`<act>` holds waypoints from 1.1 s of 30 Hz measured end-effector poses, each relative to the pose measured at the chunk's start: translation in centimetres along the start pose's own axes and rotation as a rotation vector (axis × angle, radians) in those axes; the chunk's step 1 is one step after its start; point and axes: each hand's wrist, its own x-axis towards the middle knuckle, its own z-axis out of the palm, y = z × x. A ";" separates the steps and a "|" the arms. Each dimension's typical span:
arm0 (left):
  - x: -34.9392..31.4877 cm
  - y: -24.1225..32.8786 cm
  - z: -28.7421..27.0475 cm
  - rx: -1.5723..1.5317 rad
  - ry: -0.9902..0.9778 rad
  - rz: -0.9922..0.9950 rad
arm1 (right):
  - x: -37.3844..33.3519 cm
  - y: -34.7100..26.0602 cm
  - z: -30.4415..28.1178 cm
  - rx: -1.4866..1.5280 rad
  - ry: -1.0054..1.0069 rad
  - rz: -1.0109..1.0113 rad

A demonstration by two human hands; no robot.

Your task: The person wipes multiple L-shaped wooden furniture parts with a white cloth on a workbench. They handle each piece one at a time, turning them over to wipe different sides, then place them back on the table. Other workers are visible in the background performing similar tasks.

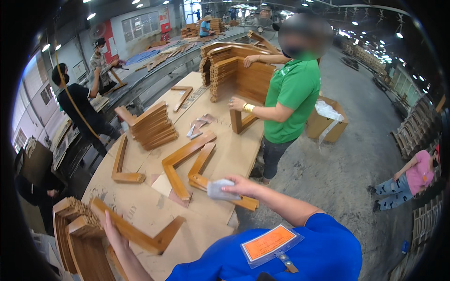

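By the left hand [114,234], an L-shaped brown wooden piece [135,234] is gripped along its longer arm; by the right hand's [239,186] curled fingers, a pale grey, soft-looking pad [218,189] is held. Just beside the left fingers, brown wooden pieces are stacked [86,250] (uncomfortably close), so scratches could be caused by a leftward swing. The longer arm is slanted from far left to near right, the shorter arm directed far right.

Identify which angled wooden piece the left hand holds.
The front-left angled wooden piece, its long arm in the left hand; loose mid-table ones lie on the tabletop.
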 end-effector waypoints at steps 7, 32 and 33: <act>-1.9 -0.9 -2.4 0.236 -0.138 -0.021 | -4.9 -10.2 -17.1 0.517 -0.076 -0.717; 2.2 -0.7 9.2 0.391 -0.005 -0.088 | -3.2 29.3 -17.1 -0.283 0.443 0.664; 2.2 -0.6 9.6 0.366 0.001 -0.089 | -2.9 28.7 -17.0 -0.280 0.435 0.615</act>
